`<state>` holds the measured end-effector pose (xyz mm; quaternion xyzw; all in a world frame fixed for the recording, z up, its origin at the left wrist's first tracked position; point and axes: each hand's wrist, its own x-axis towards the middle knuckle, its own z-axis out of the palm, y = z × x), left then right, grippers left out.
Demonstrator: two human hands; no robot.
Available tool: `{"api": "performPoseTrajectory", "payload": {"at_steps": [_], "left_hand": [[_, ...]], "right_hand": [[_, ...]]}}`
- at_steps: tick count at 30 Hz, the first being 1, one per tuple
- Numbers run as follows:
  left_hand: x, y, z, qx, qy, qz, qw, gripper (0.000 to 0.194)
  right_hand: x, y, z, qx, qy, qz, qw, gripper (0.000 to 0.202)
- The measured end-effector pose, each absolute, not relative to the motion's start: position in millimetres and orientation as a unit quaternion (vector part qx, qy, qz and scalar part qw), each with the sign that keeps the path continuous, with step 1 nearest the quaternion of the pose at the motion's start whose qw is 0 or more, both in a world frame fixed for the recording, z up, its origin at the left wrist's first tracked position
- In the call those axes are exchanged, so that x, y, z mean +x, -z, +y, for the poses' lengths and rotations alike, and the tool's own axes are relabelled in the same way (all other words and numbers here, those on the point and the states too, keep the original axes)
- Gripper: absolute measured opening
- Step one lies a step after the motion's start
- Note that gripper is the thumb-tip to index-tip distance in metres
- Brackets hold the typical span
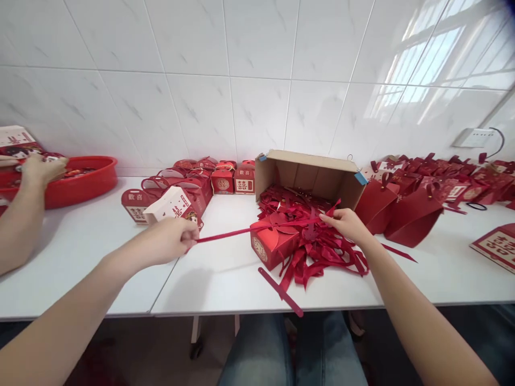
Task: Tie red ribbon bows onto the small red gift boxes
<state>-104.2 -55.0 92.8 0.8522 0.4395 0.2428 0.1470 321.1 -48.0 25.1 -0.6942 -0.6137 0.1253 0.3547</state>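
Note:
A thin red ribbon [231, 234] is stretched between my two hands, passing over the top of a small red gift box [277, 246]. My left hand [177, 237] is closed on the ribbon's left end. Its other part is pinched in my right hand [341, 221], above a heap of loose red ribbons [322, 260]. The gift box stands at the heap's left side, its top flaps folded together. In front of it a dark red strip [280, 291] lies across the table's front edge.
An open cardboard box [309, 161] lies on its side behind the heap. Red gift boxes [197, 190] stand back left, bags [414, 214] at right. Far left, a person's hand [40, 171] works over a red basin [86, 185].

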Motion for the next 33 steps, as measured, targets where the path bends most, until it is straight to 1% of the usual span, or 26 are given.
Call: {"api": "performPoseTrajectory", "payload": {"at_steps": [1, 3, 4, 5, 6, 7, 9, 11, 13, 15, 17, 20, 23, 26, 29, 33], "left_hand": [[-105.0, -85.7, -55.6, 0.859, -0.180, 0.460, 0.132, 0.019], [-96.2, -76.3, -55.6, 0.847, -0.128, 0.508, 0.086, 0.015], [-87.6, -73.6, -55.5, 0.839, -0.143, 0.520, 0.075, 0.019], [-77.0, -71.7, -55.7, 0.833, -0.171, 0.521, 0.078, 0.027], [-64.9, -70.1, -56.4, 0.827, -0.200, 0.516, 0.095, 0.034], [-51.8, -68.4, -57.3, 0.822, -0.229, 0.506, 0.122, 0.037], [-24.9, -63.7, -59.6, 0.809, -0.282, 0.481, 0.187, 0.036], [-0.5, -57.4, -61.2, 0.791, -0.323, 0.468, 0.225, 0.035], [17.9, -50.8, -61.1, 0.783, -0.342, 0.469, 0.224, 0.033], [28.6, -45.2, -59.0, 0.781, -0.349, 0.476, 0.205, 0.030], [32.4, -40.6, -55.3, 0.779, -0.356, 0.475, 0.201, 0.028], [30.6, -34.6, -49.3, 0.766, -0.381, 0.450, 0.256, 0.029], [27.9, -29.3, -45.5, 0.758, -0.391, 0.431, 0.296, 0.034], [27.8, -26.3, -45.0, 0.760, -0.393, 0.426, 0.293, 0.039], [27.8, -26.8, -46.6, 0.752, -0.398, 0.453, 0.266, 0.048], [23.5, -29.8, -48.8, 0.727, -0.353, 0.527, 0.261, 0.060]], "right_hand": [[323.0, -21.1, -48.7, -0.700, -0.116, -0.607, 0.357, 0.043], [318.6, -19.1, -48.8, -0.704, -0.047, -0.578, 0.410, 0.049], [312.5, -20.7, -48.9, -0.694, 0.002, -0.563, 0.450, 0.053], [304.4, -23.4, -49.4, -0.672, 0.046, -0.557, 0.486, 0.054], [294.8, -26.9, -50.5, -0.641, 0.072, -0.569, 0.510, 0.050], [284.5, -30.6, -52.2, -0.603, 0.074, -0.602, 0.518, 0.044], [263.9, -37.1, -56.8, -0.532, 0.007, -0.698, 0.479, 0.034], [247.3, -41.3, -62.1, -0.490, -0.087, -0.766, 0.407, 0.033], [236.4, -43.5, -67.4, -0.483, -0.145, -0.789, 0.351, 0.036], [230.1, -44.8, -72.6, -0.490, -0.155, -0.793, 0.329, 0.032], [226.0, -45.6, -78.3, -0.499, -0.131, -0.791, 0.329, 0.025], [219.9, -45.3, -86.5, -0.528, -0.094, -0.776, 0.332, 0.021], [212.5, -43.2, -92.5, -0.566, -0.077, -0.750, 0.333, 0.020], [205.5, -41.0, -95.6, -0.595, -0.071, -0.728, 0.333, 0.019], [203.8, -39.7, -96.6, -0.607, -0.069, -0.715, 0.340, 0.022], [213.0, -37.7, -94.4, -0.586, -0.133, -0.710, 0.368, 0.026]]}}
